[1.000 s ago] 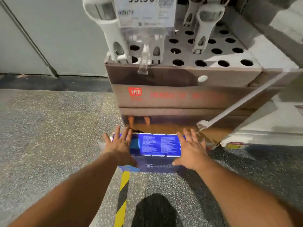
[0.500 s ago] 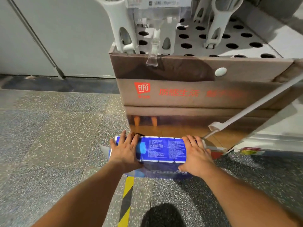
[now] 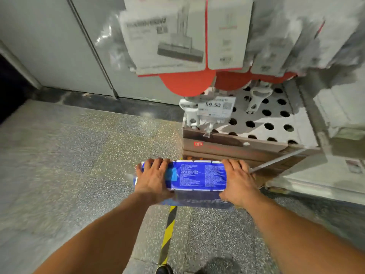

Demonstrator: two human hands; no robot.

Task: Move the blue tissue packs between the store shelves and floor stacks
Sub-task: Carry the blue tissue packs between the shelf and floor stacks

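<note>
A blue tissue pack [image 3: 197,176] with white print lies across the middle of the view, low in front of a brown cardboard display base [image 3: 227,149]. My left hand [image 3: 153,179] grips the pack's left end, fingers curled over its top. My right hand [image 3: 238,179] grips its right end the same way. A darker blue front face of the pack, or of a pack beneath it, shows below; I cannot tell which.
A perforated white panel [image 3: 262,123] tops the display base, with white handles and a price tag [image 3: 216,106] reading 59.50. Boxed mop products [image 3: 187,36] hang above. A yellow-black floor stripe [image 3: 167,234] runs toward me. Grey wall panels [image 3: 59,46] stand at left. A shelf base [image 3: 316,182] is at right.
The view has tilted up and pulled back, revealing the hanging boxes. Both hands went from lying flat on the pack to gripping its ends, and the pack appears raised toward me.
</note>
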